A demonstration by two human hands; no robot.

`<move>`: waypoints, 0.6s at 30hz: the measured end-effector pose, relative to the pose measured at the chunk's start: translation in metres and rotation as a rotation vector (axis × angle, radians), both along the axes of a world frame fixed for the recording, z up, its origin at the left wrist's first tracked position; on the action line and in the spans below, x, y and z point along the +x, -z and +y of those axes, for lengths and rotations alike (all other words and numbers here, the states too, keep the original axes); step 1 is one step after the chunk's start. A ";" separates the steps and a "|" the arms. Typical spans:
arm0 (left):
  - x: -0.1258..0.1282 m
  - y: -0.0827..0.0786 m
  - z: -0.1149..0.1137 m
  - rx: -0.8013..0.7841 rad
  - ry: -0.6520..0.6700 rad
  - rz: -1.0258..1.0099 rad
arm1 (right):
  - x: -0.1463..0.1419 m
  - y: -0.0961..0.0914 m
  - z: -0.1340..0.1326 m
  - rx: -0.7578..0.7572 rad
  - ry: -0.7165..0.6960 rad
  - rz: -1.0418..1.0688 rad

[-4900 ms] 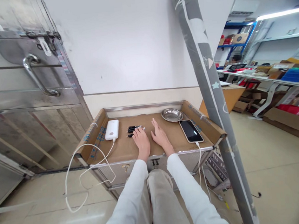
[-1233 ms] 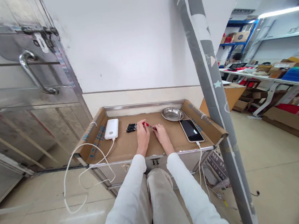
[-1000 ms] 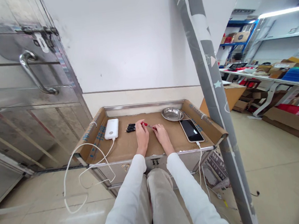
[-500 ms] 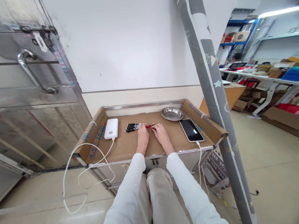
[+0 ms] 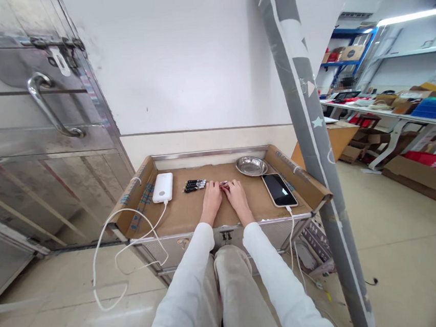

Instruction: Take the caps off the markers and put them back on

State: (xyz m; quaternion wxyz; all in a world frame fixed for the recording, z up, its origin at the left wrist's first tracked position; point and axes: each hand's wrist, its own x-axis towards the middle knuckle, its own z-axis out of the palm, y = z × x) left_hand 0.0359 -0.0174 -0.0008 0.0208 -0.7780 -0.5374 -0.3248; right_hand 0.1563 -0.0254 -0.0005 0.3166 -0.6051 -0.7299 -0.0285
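Observation:
My left hand and my right hand rest close together over the middle of the cardboard-lined cart top. Between their fingertips shows a little of a red pen; both hands have their fingers closed around it. Most of the pen is hidden by the fingers. Just left of my left hand, several black pens lie side by side. What else the right fingertips may pinch is too small to make out.
A white power bank with a cable lies at the left. On the right are a shiny metal dish and a phone plugged into a cable. Raised cardboard edges flank the top. A grey roll leans against the wall.
My left hand has moved right, away from the black pens, bringing the red pen up to my right hand. The fingertips now nearly meet, and less red shows.

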 end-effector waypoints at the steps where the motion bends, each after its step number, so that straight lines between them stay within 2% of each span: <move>1: 0.000 0.000 0.000 -0.008 0.005 0.018 | 0.000 -0.001 0.000 -0.006 -0.009 -0.005; 7: 0.001 0.002 0.000 -0.045 -0.050 0.038 | 0.000 -0.004 -0.002 -0.022 -0.072 0.001; 18: 0.003 -0.002 -0.003 -0.037 -0.291 0.116 | 0.000 0.000 0.001 -0.012 0.013 -0.054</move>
